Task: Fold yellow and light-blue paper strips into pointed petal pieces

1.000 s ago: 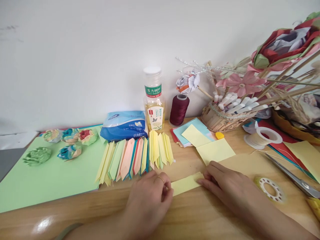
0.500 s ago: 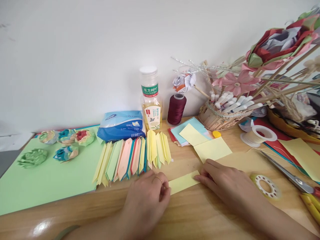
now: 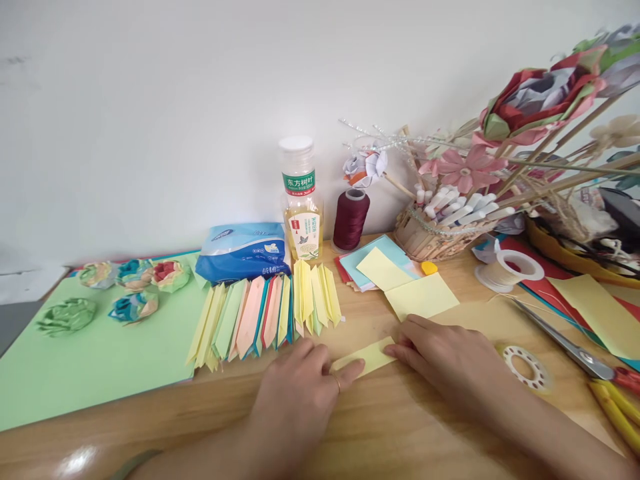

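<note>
A narrow folded yellow paper strip (image 3: pixel 373 356) lies on the wooden table between my hands. My left hand (image 3: pixel 305 390) rests at its left end, with one finger stretched out along the paper. At the strip's right end, my right hand (image 3: pixel 430 350) has its fingers pressed together on the paper. Just beyond that hand are flat yellow sheets (image 3: pixel 425 297). A row of folded coloured paper pieces (image 3: pixel 250 317) stands to the left, past my left hand.
Green sheets (image 3: pixel 100 360) carry crumpled paper flowers at left. Behind are a tissue pack (image 3: pixel 243 250), bottle (image 3: pixel 303 220), thread spool (image 3: pixel 351 220) and basket (image 3: pixel 440 237) of pens. Tape (image 3: pixel 525 367), scissors (image 3: pixel 580 350) and a ribbon reel (image 3: pixel 515 267) lie at right.
My left hand has shifted slightly right, and its finger has extended onto the strip from a pinch at the end. The view has turned slightly to the right.
</note>
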Action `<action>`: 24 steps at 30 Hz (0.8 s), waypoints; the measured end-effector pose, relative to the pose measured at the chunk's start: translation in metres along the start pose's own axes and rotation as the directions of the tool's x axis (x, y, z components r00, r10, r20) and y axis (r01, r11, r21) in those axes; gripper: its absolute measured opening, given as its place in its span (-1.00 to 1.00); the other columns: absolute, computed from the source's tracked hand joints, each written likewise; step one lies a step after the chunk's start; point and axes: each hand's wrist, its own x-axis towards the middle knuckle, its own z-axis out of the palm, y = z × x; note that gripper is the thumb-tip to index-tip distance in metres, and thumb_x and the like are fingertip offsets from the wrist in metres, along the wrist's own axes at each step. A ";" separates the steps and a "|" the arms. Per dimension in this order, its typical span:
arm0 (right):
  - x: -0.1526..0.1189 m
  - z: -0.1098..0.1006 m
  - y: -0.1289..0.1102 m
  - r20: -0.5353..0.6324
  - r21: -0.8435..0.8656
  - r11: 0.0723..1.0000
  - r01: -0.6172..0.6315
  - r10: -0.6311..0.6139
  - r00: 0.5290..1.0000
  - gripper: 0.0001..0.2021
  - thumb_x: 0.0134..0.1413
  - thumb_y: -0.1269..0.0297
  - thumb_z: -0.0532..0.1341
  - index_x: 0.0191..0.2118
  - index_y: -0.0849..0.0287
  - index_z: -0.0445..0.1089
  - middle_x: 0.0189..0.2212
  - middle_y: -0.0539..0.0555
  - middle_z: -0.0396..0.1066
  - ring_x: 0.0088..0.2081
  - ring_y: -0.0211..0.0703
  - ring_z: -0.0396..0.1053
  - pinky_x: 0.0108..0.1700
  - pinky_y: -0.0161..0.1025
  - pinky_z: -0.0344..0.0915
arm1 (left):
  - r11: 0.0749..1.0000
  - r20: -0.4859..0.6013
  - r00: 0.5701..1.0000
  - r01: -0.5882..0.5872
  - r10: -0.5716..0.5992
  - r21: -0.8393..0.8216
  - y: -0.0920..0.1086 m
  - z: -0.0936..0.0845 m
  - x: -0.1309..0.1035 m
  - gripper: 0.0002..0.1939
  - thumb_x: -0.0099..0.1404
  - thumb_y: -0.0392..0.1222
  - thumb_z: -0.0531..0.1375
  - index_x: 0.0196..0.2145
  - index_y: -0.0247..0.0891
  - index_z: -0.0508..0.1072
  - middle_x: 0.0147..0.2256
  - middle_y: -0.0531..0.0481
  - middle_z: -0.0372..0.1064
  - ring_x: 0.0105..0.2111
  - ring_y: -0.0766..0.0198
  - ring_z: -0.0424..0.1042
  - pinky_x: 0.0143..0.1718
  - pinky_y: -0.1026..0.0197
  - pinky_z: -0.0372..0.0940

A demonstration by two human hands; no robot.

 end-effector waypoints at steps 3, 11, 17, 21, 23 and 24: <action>-0.002 0.002 0.003 -0.033 0.115 0.993 -0.001 0.005 0.999 -0.78 0.15 0.18 0.12 -0.49 0.10 0.29 -0.52 -0.05 0.39 -0.54 -0.19 0.36 -0.55 -0.31 -0.01 | 0.997 0.040 0.999 -0.028 0.025 0.074 -0.001 0.003 -0.001 -0.53 0.20 -0.42 0.13 0.00 0.03 0.34 -0.47 0.07 0.21 -0.42 0.25 0.20 -0.46 0.30 0.15; -0.002 0.003 0.011 0.028 0.301 0.952 -0.062 0.056 0.998 -0.85 0.10 0.22 0.15 -0.47 0.07 0.32 -0.59 -0.09 0.37 -0.55 -0.23 0.34 -0.54 -0.34 0.12 | 0.991 0.054 0.996 -0.073 0.067 0.109 -0.002 0.003 -0.001 -0.54 0.21 -0.35 0.19 0.04 0.00 0.30 -0.46 0.06 0.18 -0.41 0.23 0.19 -0.48 0.28 0.17; -0.017 -0.001 0.000 -0.402 0.065 0.961 0.268 -0.221 0.888 -0.78 0.21 0.32 0.00 -0.35 0.13 0.37 -0.44 0.06 0.47 -0.49 -0.17 0.42 -0.50 -0.26 0.29 | 0.989 0.016 0.998 -0.070 0.068 0.129 -0.001 0.003 -0.001 -0.55 0.22 -0.33 0.20 0.04 -0.01 0.29 -0.46 0.06 0.18 -0.41 0.23 0.21 -0.48 0.28 0.17; -0.035 0.003 -0.021 -0.448 -0.119 0.794 0.596 -0.579 0.681 -0.65 0.15 0.51 -0.07 -0.09 0.23 0.39 -0.18 0.15 0.51 -0.16 -0.07 0.45 -0.19 -0.18 0.39 | 0.985 0.027 0.996 -0.093 0.090 0.142 -0.002 0.004 -0.001 -0.53 0.25 -0.29 0.19 0.09 -0.06 0.24 -0.46 0.06 0.17 -0.43 0.24 0.20 -0.51 0.28 0.16; -0.041 0.009 -0.028 -0.463 -0.136 0.785 0.604 -0.589 0.662 -0.62 0.10 0.54 -0.08 -0.06 0.27 0.38 -0.14 0.17 0.49 -0.13 -0.06 0.44 -0.17 -0.18 0.40 | 0.983 0.030 0.995 -0.103 0.099 0.151 -0.003 0.004 -0.001 -0.54 0.26 -0.28 0.18 0.09 -0.09 0.23 -0.46 0.06 0.17 -0.43 0.23 0.20 -0.52 0.28 0.17; -0.043 0.012 -0.029 -0.481 -0.135 0.798 0.587 -0.571 0.666 -0.60 0.09 0.55 -0.08 -0.06 0.27 0.39 -0.15 0.18 0.49 -0.14 -0.06 0.45 -0.18 -0.18 0.41 | 0.982 0.029 0.994 -0.108 0.104 0.158 -0.003 0.003 -0.001 -0.55 0.26 -0.27 0.18 0.09 -0.09 0.23 -0.46 0.05 0.17 -0.44 0.22 0.20 -0.53 0.27 0.17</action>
